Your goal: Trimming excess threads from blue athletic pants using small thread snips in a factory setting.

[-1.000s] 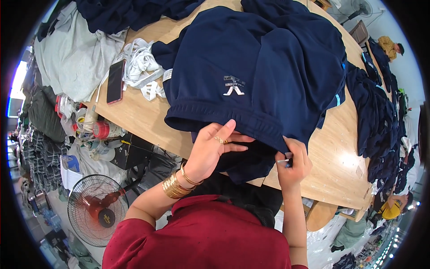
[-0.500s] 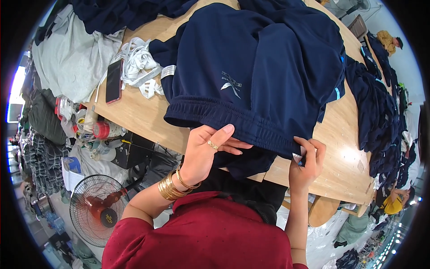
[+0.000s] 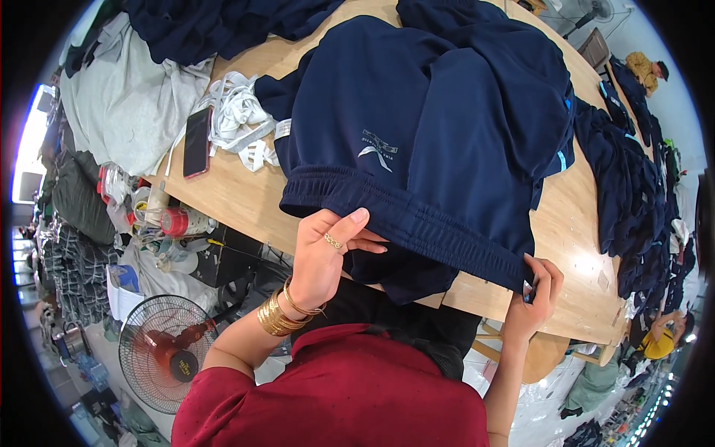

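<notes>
A pair of navy sports trousers or shorts (image 3: pixel 357 97) lies spread on the table, its gathered elastic waistband (image 3: pixel 417 223) toward me. My left hand (image 3: pixel 328 246), with a ring and gold bangles, pinches the waistband's edge left of the middle, thumb on top and fingers beneath. At the waistband's right end, my right hand (image 3: pixel 538 298) grips the cloth with curled fingers. A small shiny metal piece (image 3: pixel 529 289) shows among those fingers, mostly hidden; I cannot make out its kind. Between both hands the band is stretched in a slanting line. A pale print marks the cloth above it.
On the wooden table (image 3: pixel 223 201), a phone (image 3: pixel 196 141) lies beside tangled white tapes (image 3: pixel 238 112) and grey cloth (image 3: pixel 126 97). More navy garments (image 3: pixel 625 186) are heaped at the right. A fan (image 3: pixel 160 354) stands at lower left, a wooden stool (image 3: pixel 547 357) below the table's right side.
My right hand has moved right and down, pulling the waistband straighter. The left hand has shifted slightly left. The metal piece in the right hand is now more hidden.
</notes>
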`<control>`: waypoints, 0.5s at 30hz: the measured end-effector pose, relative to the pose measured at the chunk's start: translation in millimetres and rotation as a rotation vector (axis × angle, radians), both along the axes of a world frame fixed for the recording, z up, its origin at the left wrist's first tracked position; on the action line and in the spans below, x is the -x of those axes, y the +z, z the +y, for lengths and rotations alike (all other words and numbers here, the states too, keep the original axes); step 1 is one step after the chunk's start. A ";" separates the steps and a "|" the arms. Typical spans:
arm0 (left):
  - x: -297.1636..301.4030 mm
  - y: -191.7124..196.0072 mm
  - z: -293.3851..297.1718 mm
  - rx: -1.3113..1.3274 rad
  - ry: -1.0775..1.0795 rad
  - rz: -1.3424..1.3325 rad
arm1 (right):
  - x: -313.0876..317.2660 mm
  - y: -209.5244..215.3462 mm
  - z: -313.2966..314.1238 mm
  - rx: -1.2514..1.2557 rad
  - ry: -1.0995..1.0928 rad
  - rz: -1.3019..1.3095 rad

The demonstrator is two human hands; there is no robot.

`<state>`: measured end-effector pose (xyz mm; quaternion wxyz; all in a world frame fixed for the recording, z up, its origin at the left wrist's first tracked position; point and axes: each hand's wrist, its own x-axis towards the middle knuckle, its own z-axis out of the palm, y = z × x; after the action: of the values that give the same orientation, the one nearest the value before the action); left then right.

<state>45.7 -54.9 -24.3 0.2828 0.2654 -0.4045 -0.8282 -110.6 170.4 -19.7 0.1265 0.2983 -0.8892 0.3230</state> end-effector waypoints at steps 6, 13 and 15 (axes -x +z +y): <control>-8.1 -0.3 3.6 -0.055 -0.047 0.050 | -1.9 -4.5 10.8 -0.018 0.034 0.041; -11.9 7.2 -1.4 -0.228 -0.100 0.049 | -1.7 -9.0 22.4 -0.011 -0.002 -0.009; -12.3 8.7 -2.1 -0.213 -0.124 0.049 | -0.7 -12.3 27.2 -0.008 0.024 0.033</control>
<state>58.0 -57.0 -15.7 0.2110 0.2482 -0.3230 -0.8886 -109.9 197.6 -32.1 0.1362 0.3146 -0.8847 0.3159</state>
